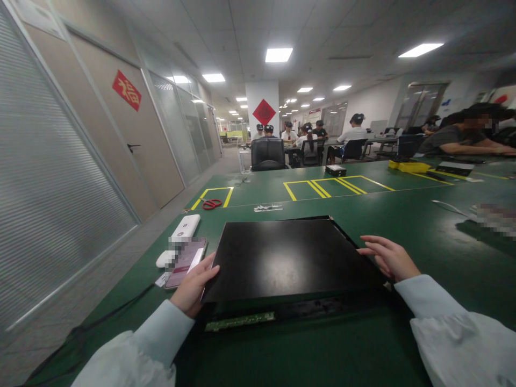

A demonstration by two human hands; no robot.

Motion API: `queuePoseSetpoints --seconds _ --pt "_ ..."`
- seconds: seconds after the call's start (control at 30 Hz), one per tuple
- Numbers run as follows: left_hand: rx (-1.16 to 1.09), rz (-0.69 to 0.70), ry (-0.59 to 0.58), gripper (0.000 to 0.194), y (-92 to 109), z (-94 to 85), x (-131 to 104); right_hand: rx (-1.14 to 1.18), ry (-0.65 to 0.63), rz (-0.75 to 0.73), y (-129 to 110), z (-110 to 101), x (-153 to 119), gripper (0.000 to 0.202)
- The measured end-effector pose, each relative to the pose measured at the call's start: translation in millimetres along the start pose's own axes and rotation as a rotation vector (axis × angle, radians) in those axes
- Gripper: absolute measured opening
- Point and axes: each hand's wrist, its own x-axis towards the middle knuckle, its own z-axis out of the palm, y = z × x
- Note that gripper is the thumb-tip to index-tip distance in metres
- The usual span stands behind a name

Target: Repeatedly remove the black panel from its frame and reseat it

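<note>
A flat black display panel point(294, 255) is in front of me, slightly raised at its near side. My left hand point(195, 285) is closed on its left edge, thumb on top and fingers underneath. My right hand point(389, 258) is at the right edge, fingers stretched out and apart, the fingertips at or very near the rim; whether they touch I cannot tell. Below the near edge shows a narrow green circuit board point(239, 321) beside a dark strip. A black frame edge point(329, 217) peeks out behind the panel's far side.
On the green table point(322, 355), a phone point(187, 263) and a white device point(186, 228) lie left. Red-handled scissors point(212, 204) and small pale pieces point(268, 208) lie beyond the panel. Farther are a black box point(335, 170) and yellow tray point(409, 166). A person point(459, 134) leans at right.
</note>
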Motion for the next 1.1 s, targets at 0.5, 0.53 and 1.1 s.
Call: queuePoseSetpoints --seconds 0.5,0.53,1.1 --pt "-0.005 0.014 0.029 0.078 -8 -4.1 5 -0.283 -0.035 -0.082 4 -5 8 0.044" --pt "-0.011 0.008 0.030 0.077 -8 -3.7 5 -0.287 -0.026 -0.097 5 -5 8 0.043" --pt "-0.118 -0.034 0.051 0.072 -14 -15.2 8 -0.310 -0.046 -0.136 13 -4 3 0.040"
